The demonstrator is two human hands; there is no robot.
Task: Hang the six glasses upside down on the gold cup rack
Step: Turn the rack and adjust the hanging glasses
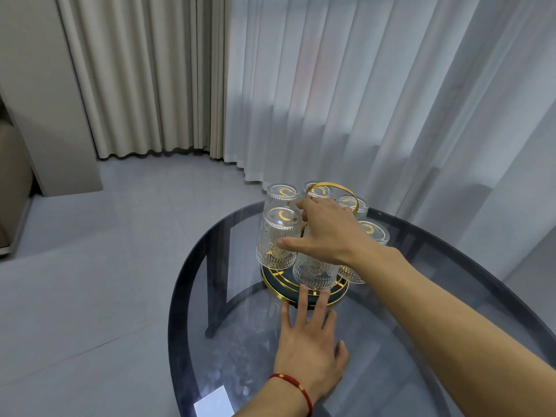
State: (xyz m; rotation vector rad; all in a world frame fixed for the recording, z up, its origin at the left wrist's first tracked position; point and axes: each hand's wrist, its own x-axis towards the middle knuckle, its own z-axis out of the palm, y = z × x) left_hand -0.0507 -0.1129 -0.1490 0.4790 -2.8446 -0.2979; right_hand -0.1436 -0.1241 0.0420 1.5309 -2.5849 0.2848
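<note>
Glass table; right hand outstretched over glasses

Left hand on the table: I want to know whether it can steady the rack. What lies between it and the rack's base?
Nothing: in the head view, the left hand's fingertips already reach the gold cup rack's base.

I see clear ribbed glasses with medallion motifs, a gold rack on a dark base, a smoky grey glass desk, and a red wrist cord.
</note>
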